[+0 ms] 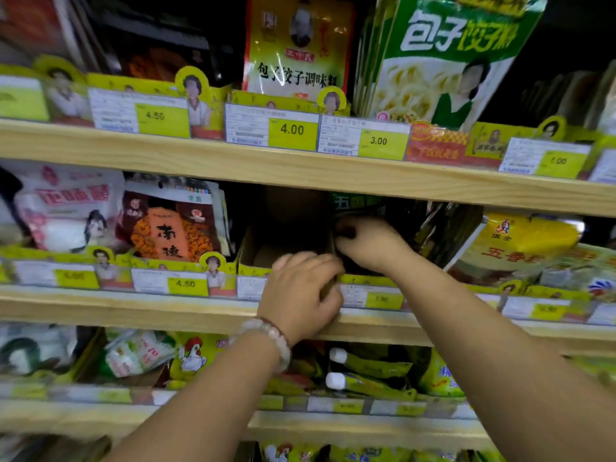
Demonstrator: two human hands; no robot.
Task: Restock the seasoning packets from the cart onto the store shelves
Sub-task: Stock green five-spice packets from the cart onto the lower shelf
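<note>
Both my hands reach into the middle wooden shelf point(300, 175). My right hand point(370, 243) is closed on the front edge of a stack of dark green seasoning packets point(360, 203) standing in a cardboard display box. My left hand point(301, 291), with a bead bracelet on the wrist, curls its fingers over the box's front rim point(253, 270), just left of the right hand. The compartment point(283, 235) to the left of the packets looks dark and hollow. Whether the left hand also touches a packet is hidden.
Orange-and-red packets point(173, 228) and pink-white bags point(66, 211) stand to the left, yellow packets point(526, 241) to the right. The upper shelf holds green-white dumpling seasoning bags point(443, 61). Yellow price tags point(293, 130) line the shelf edges. Lower shelves carry yellow chicken-logo packets point(193, 355).
</note>
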